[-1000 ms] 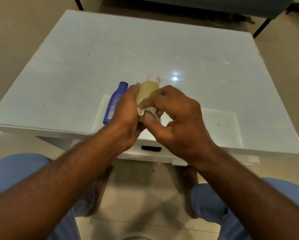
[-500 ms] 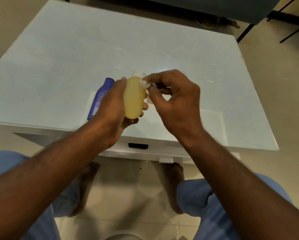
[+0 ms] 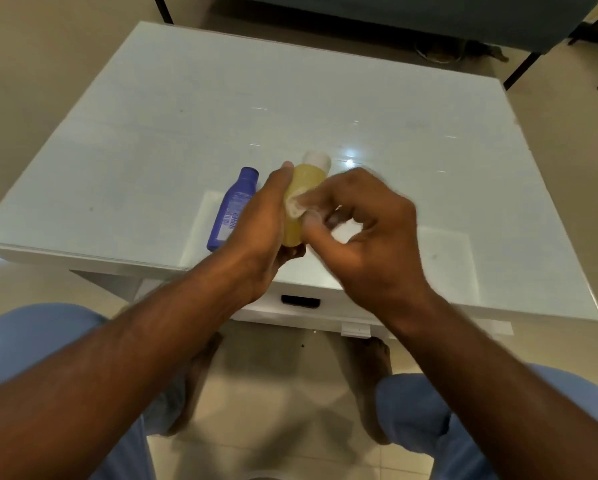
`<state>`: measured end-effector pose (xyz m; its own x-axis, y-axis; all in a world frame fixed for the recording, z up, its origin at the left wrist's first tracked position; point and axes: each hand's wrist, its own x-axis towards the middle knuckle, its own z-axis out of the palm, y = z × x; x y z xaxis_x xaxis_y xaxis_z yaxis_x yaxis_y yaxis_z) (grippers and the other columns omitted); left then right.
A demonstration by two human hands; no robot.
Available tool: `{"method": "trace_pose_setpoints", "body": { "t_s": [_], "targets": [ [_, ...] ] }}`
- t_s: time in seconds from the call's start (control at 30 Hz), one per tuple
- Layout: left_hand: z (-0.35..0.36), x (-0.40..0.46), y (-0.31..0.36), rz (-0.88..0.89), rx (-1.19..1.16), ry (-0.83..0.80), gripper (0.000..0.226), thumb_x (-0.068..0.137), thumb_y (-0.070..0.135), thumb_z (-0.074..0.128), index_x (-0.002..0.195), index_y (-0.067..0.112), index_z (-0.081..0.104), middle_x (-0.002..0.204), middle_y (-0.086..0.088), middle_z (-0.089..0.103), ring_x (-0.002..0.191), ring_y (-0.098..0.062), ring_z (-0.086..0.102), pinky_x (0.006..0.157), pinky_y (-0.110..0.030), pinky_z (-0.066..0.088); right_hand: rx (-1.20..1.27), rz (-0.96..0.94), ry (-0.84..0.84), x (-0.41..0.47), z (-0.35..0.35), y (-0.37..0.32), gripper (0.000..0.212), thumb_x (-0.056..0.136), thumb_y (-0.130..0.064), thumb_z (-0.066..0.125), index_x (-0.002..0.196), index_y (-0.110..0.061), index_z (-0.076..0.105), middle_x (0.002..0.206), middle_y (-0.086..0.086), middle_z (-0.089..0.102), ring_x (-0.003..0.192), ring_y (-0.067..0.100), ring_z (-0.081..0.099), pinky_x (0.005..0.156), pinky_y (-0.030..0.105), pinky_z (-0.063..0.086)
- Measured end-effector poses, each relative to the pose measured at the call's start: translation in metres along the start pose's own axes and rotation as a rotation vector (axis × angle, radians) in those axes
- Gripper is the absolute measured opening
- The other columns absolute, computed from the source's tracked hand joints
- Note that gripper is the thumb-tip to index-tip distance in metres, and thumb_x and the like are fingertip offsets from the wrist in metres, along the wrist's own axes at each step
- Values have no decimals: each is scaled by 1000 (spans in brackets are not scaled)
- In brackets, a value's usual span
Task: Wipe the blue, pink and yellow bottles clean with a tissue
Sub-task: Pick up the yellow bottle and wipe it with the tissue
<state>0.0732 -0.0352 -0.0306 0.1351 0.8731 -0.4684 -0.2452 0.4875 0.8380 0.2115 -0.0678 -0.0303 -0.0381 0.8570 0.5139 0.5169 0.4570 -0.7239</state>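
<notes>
The left hand (image 3: 263, 216) is wrapped around the yellow bottle (image 3: 302, 199), thumb along its near side and fingers curled under its base, holding it tilted above the near edge of the white table (image 3: 429, 140) with the white cap (image 3: 316, 159) pointing away. The right hand (image 3: 363, 223) pinches a small wad of tissue (image 3: 296, 204) between thumb and fingertips and presses it against the bottle's side, about halfway along the body. The right hand is blurred, so I judge a wiping stroke is under way.

The step in hand looks like the cleaning of the yellow bottle. The next move probably calls for turning the bottle in the left grip so the tissue can reach the faces now covered by the palm, then the cap.

The blue bottle (image 3: 231, 209) lies on its side on the table just left of the left hand, cap away; whether it has been wiped cannot be told. No pink bottle is in view; it may be hidden behind the hands or lie outside the frame. The far side and base of the yellow bottle are hidden, and the right fingertips are too smeared to make out exactly.
</notes>
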Motion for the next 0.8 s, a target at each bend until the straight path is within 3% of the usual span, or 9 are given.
{"method": "trace_pose_setpoints", "body": {
  "t_s": [0.07,0.13,0.27,0.37,0.47,0.57,0.7,0.8],
  "targets": [
    [0,1,2,2,62,-25,51,91,58,53,119,18,65,110,-13,73,103,-28,71,91,-47,57,-7,-38,-43,-4,2,-4,17,83,5,78,89,-10,79,88,4,73,77,11,66,71,17,52],
    [-1,2,3,10,137,-55,48,91,61,52,116,23,66,106,-8,75,102,-27,71,91,-44,57,34,44,30,3,-4,2,12,86,3,76,92,-8,78,91,2,75,81,12,71,71,22,59],
    [1,-1,4,9,179,-158,33,92,57,51,98,26,63,79,-1,76,80,-19,70,77,-36,57,-11,158,153,16,-18,11,11,96,-11,72,106,-10,78,101,3,76,91,15,74,74,30,65],
    [2,-1,6,-20,141,-169,36,89,55,57,98,22,67,77,0,76,76,-16,71,72,-32,58,2,170,137,14,-19,12,13,98,-13,71,109,-12,79,105,3,76,95,15,74,75,30,66],
    [1,0,10,-71,7,-137,41,81,46,72,107,15,66,82,-5,71,77,-19,67,69,-33,57,44,197,134,15,-20,14,13,98,-9,73,110,-13,78,106,3,76,96,13,74,80,24,64],
    [0,3,9,-25,-19,-82,51,73,46,81,112,19,64,92,-5,69,87,-22,63,71,-36,56,99,198,134,15,-20,16,15,98,-6,72,110,-11,78,107,5,78,100,16,75,85,23,63],
    [1,6,4,56,10,-41,35,75,50,79,88,21,64,82,-1,62,83,-19,55,70,-36,52,154,204,139,14,-16,14,19,96,-2,71,105,-18,77,102,3,79,97,17,76,84,24,62],
    [1,7,1,120,57,22,43,75,56,76,82,18,58,78,-5,62,81,-25,58,68,-39,54,169,207,128,10,-10,13,21,94,-1,72,101,-20,75,99,5,79,95,15,77,83,23,61]
  ]
}}
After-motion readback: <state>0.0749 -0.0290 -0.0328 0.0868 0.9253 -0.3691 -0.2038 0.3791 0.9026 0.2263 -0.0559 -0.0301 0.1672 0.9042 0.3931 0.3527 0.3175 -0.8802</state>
